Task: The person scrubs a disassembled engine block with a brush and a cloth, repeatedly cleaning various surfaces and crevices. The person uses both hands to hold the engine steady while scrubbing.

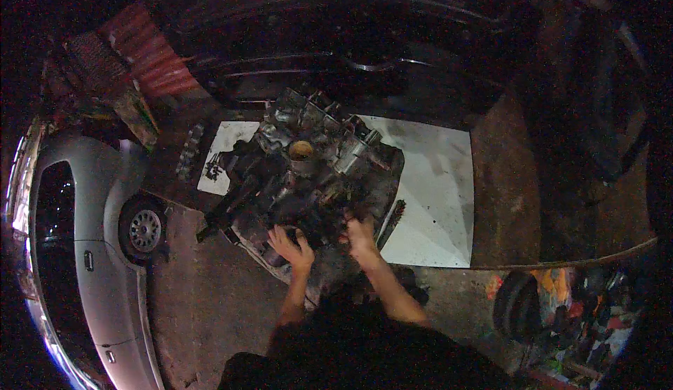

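Note:
My left hand (292, 247) rests with its fingers apart on the near left part of a pile of dark, greasy engine parts (273, 179). To the right, my right hand (359, 236) is at the near side of the same parts, blurred, and its fingertips are hard to make out. Beyond the hands stands a round, tan-rimmed container (302, 154), with metal housings (352, 150) behind and beside it. A brush with dark bristles (393, 217) lies to the right of my right hand. Whether either hand grips a part is too dark to tell.
The parts lie on a worktable over a white sheet (436, 190). Small dark pieces (214, 168) and a row of metal parts (190, 150) lie at left. A silver car (89, 195) is parked left of the table. A tire (518, 306) and clutter are on the lower right.

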Available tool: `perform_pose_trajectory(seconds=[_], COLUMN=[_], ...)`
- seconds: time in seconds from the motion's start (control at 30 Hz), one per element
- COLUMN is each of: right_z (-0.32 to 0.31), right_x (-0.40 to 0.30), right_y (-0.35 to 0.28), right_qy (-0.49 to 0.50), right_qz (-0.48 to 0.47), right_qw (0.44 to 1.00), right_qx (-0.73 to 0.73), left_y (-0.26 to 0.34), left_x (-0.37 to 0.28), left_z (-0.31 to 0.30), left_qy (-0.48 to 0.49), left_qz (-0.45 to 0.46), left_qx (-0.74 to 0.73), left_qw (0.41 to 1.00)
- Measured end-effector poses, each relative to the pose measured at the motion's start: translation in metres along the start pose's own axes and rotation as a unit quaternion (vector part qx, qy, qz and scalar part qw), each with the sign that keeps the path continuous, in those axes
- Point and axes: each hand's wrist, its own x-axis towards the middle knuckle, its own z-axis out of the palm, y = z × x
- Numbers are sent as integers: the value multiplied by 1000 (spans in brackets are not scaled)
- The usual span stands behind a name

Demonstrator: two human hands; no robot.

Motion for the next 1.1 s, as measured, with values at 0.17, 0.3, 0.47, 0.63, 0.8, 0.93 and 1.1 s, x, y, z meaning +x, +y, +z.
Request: perform_pose_trajectory(seconds=[0.17, 0.3, 0.47, 0.63, 0.8, 0.93, 1.1], right_z=[-44, 10, -23, -21, 11, -27, 2], right_x=[82, 33, 38, 81, 22, 34, 63], right_y=[52, 30, 36, 48, 27, 11, 16], right_qy=[61, 59, 12, 69, 11, -7, 102], right_qz=[30, -36, 6, 1, -48, 2, 7], right_qw=[996, 997, 1000, 995, 997, 1000, 990], right_qx=[59, -33, 19, 72, 51, 30, 97], left_y=[-1, 5, 8, 12, 6, 2, 14], left_x=[-1, 4, 5, 8, 6, 3, 9], left_z=[9, 5, 2, 2, 10, 6, 6], left_qy=[-2, -11, -17, -25, 58, 38, 36], left_qz=[13, -11, -75, -60, -42, -55, -45], left_qx=[-20, -17, -28, -41, -43, -61, -51], left_qw=[1000, 1000, 997, 997, 997, 996, 997])
